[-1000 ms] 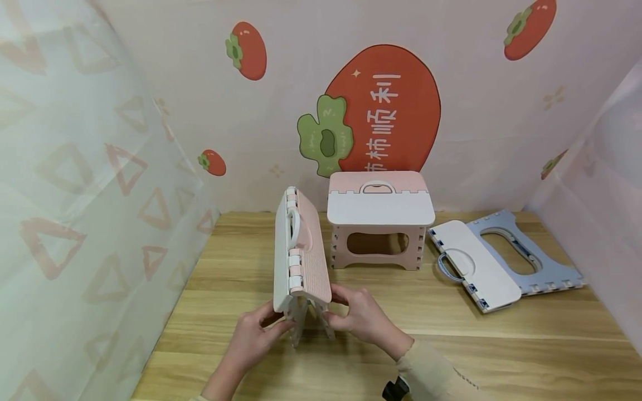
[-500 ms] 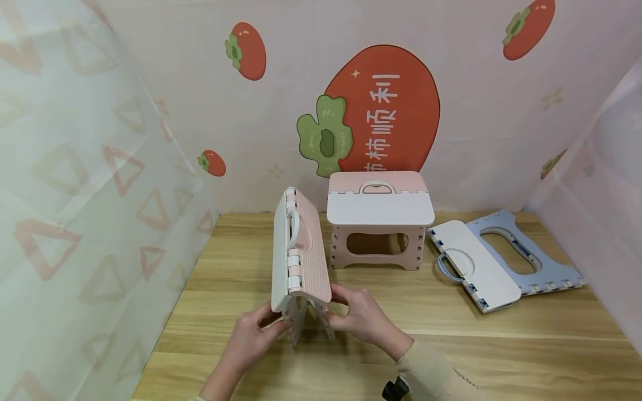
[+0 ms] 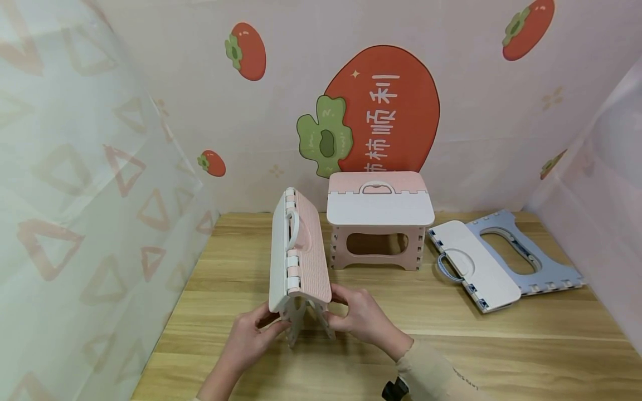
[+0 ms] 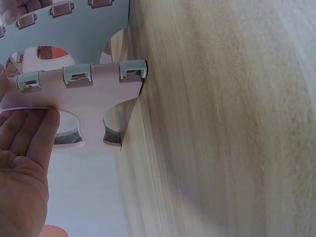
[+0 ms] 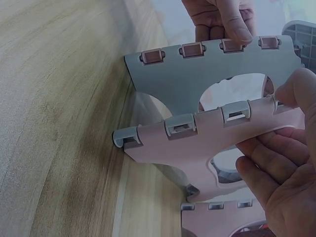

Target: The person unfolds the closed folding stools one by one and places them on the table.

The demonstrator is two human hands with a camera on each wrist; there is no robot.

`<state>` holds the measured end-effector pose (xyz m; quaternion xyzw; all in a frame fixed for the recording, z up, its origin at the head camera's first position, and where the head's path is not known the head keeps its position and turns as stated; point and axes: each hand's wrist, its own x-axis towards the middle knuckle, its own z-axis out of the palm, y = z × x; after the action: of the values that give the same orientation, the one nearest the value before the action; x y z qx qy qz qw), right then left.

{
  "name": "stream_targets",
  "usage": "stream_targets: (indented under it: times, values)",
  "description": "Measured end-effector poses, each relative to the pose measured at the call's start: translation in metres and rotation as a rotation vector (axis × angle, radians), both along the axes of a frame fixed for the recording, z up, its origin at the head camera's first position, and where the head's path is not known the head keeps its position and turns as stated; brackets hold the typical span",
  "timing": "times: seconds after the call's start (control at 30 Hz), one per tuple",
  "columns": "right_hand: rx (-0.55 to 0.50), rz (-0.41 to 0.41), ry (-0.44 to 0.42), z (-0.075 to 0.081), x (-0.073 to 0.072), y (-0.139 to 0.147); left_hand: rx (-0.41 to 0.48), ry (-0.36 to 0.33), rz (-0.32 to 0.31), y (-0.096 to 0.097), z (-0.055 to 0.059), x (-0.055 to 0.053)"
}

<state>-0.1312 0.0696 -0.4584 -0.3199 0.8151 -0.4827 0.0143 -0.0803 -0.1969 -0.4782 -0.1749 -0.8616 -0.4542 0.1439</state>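
Note:
A pink and white folding stool [image 3: 313, 256] stands end-on on the table, its two seat halves peaked like a roof with the white handle at the ridge. My left hand [image 3: 248, 337] holds the near end of its left leg panel, thumb in front and fingers behind. On the opposite side, my right hand [image 3: 366, 320] grips the right leg panel. In the right wrist view, right fingers [image 5: 271, 158] reach under the pink panel by its cut-out, and the left hand [image 5: 222, 17] pinches the greyish panel. The legs make a narrow inverted V.
An opened pink and white stool [image 3: 380, 209] stands behind, to the right. Farther right, a blue and white folding stool [image 3: 481, 267] lies flat on the wooden table [image 3: 451, 356]. Printed curtains [image 3: 271, 122] hang at the back and both sides.
My left hand has drifted slightly left, and the left half of the stool has spread a little that way with it. The right hand has stayed in place.

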Motion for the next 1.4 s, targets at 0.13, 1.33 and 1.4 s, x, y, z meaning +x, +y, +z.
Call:
stream_targets:
  times: [0.13,1.33,1.4]
  values:
    - [-0.004,0.003,-0.006,-0.0005,0.0,-0.0001,0.001,0.003,0.0,-0.0004,0.0004,0.0003]
    - [-0.005,-0.003,-0.009,0.0017,0.0005,0.0,0.003,0.028,-0.011,-0.0052,-0.0014,0.0]
    - [-0.004,-0.003,-0.009,0.0017,0.0004,0.0,0.001,0.025,-0.006,-0.0056,-0.0015,0.0]
